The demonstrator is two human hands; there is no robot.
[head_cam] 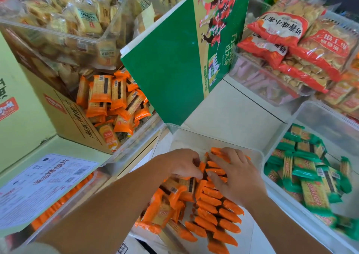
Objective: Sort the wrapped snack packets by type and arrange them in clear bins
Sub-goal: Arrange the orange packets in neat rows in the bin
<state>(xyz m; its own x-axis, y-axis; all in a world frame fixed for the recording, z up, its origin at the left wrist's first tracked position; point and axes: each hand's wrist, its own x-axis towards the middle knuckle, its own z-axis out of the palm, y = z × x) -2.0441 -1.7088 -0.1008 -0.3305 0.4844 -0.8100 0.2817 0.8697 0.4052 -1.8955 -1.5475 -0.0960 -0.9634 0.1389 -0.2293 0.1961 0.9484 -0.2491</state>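
a: both hands are down in the clear bin (213, 138), near middle of the worktop, right on the orange packets (211, 201).
b: and the row is the key here. the packets stand on edge, packed side by side, with the row running near to far, and the hands meet at its far end.
a: left hand (180, 165) comes in from the left, fingers curled, pinching the end packets by their edge. right hand (236, 179) lies over the row from the right, fingers fairly straight and spread. it's pressing on the tops and gripping nothing that i can see.
b: so the next packet, i'd judge, goes just beyond the fingertips, toward the bin's far wall, where bare floor shows. both hands look equally near.
a: loose ones lie flat and jumbled left of the row, by the left forearm. the left hand is closer to those.
b: more orange stock sits in the cardboard box (64, 114), far left. the tall green board (165, 69) stands just behind the bin, so i'd watch it on any far reach.
a: green packets (303, 176) have their own bin just to the right. whether the two bins touch, i can't tell. red bags (287, 30) far right, well apart.
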